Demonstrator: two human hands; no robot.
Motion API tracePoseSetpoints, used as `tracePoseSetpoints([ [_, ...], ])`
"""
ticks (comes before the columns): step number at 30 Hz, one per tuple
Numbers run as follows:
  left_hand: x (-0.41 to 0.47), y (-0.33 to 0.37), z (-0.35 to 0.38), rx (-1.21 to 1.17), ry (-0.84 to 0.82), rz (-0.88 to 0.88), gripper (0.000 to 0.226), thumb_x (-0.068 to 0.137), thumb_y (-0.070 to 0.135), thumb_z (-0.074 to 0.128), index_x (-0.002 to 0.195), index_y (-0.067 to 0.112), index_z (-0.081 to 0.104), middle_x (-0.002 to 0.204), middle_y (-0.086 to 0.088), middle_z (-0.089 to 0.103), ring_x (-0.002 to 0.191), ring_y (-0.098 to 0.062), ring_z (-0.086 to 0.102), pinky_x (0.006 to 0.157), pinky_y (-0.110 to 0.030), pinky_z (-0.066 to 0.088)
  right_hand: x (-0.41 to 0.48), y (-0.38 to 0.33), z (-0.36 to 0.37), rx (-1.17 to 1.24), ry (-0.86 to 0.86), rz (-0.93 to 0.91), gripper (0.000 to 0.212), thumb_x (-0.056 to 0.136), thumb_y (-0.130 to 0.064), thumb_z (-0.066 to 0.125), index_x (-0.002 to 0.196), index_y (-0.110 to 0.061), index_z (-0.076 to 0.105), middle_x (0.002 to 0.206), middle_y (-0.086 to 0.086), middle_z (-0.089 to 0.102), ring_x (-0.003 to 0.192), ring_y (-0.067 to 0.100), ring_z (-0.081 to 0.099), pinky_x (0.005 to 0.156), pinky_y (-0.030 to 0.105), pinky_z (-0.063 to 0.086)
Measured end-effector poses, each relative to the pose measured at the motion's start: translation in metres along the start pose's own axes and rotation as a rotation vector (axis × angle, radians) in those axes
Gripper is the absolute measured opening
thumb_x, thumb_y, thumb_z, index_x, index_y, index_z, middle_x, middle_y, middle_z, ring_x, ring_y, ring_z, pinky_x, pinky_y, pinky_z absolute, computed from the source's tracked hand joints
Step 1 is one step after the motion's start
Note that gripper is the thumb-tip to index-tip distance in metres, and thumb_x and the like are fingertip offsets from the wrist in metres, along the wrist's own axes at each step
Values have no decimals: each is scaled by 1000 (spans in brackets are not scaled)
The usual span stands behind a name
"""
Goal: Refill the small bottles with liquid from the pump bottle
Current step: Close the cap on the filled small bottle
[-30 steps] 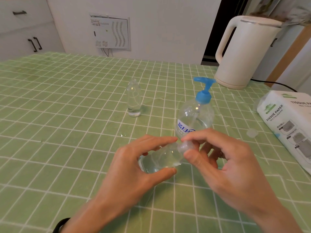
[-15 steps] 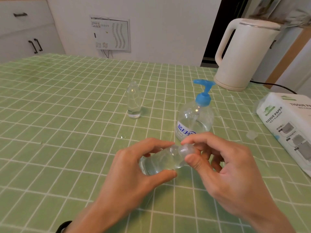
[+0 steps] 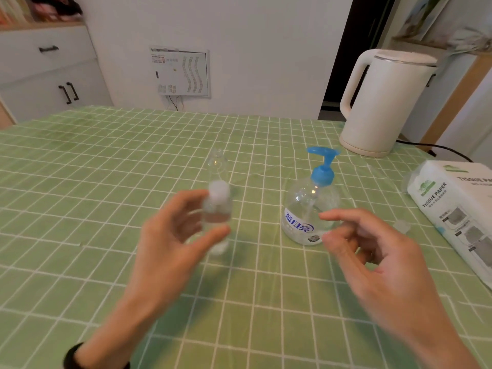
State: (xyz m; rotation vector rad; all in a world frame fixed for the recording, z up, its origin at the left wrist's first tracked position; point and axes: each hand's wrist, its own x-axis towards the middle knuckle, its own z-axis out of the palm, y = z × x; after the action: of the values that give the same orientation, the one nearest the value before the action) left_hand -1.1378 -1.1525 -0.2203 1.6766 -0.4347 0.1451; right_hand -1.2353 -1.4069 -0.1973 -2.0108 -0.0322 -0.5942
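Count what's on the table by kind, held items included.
Small bottles: 2 (held bottle, far bottle)
Pump bottle: 1
Kettle: 1
Tissue pack: 1
Loose cap: 1
Total: 6

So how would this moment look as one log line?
left hand: holds white-capped small clear bottle upright | right hand: empty | clear pump bottle with blue top: upright | second small clear bottle: behind

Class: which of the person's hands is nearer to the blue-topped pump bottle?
Right. The right hand has its fingertips close by the pump bottle, at its front right; the left hand is off to its left, holding a small capped bottle.
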Motion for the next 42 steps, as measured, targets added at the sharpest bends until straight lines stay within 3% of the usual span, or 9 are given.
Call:
tracePoseSetpoints([
  [5,19,-18,-43,5,196,-81,63,72,24,77,133,21,63,123,9,76,110,-7,75,99,-31,56,10,16,-17,-89,150,98,9,94,-35,69,99,-35,76,78,-12,71,57,3,55,50,10,42],
  [13,28,-40,-58,64,229,-108,59,75,32,76,132,41,63,123,23,74,108,4,73,92,-29,51,16,35,-34,-323,220,212,18,93,-39,70,111,-34,72,87,-14,70,66,13,61,54,22,51],
  [17,32,-48,-64,108,200,-53,70,73,32,81,137,49,57,139,16,67,125,-7,67,109,-42,48,21,51,-47,-562,229,296,45,94,-35,73,137,-29,62,129,-8,62,108,13,61,89,30,48],
  [20,35,-42,-61,334,271,124,75,89,45,79,154,38,42,155,18,50,144,-8,49,121,-24,36,27,61,-54,-656,204,404,58,96,-25,73,150,-25,53,156,1,49,144,28,43,117,46,36],
  [22,35,-26,-47,436,290,307,73,94,47,68,157,26,39,161,17,43,147,-9,44,121,-20,34,28,67,-57,-667,190,453,60,97,-17,69,154,-23,50,163,2,43,151,30,34,123,48,28],
  [26,24,8,10,443,171,476,77,87,29,68,155,13,36,161,13,38,148,-7,40,119,-25,39,27,77,-59,-668,159,482,58,99,-8,64,154,-19,50,161,6,47,150,30,38,124,46,26],
  [30,21,11,48,509,115,215,88,91,16,76,161,11,21,167,-7,24,153,-21,31,125,-45,33,27,81,-63,-672,141,507,56,99,-6,64,153,-19,52,157,9,52,145,34,45,121,50,32],
  [36,46,-5,61,412,35,-132,99,100,30,66,164,16,-7,172,-4,4,154,-12,14,119,-29,8,26,91,-64,-677,132,494,50,97,2,61,144,-16,62,145,18,61,128,41,57,111,55,46],
  [42,75,-21,58,235,66,-249,89,101,23,67,161,26,0,169,-11,20,152,-30,36,124,-54,34,28,99,-66,-658,173,421,39,94,5,65,127,-15,74,126,18,67,86,30,62,83,42,49],
])
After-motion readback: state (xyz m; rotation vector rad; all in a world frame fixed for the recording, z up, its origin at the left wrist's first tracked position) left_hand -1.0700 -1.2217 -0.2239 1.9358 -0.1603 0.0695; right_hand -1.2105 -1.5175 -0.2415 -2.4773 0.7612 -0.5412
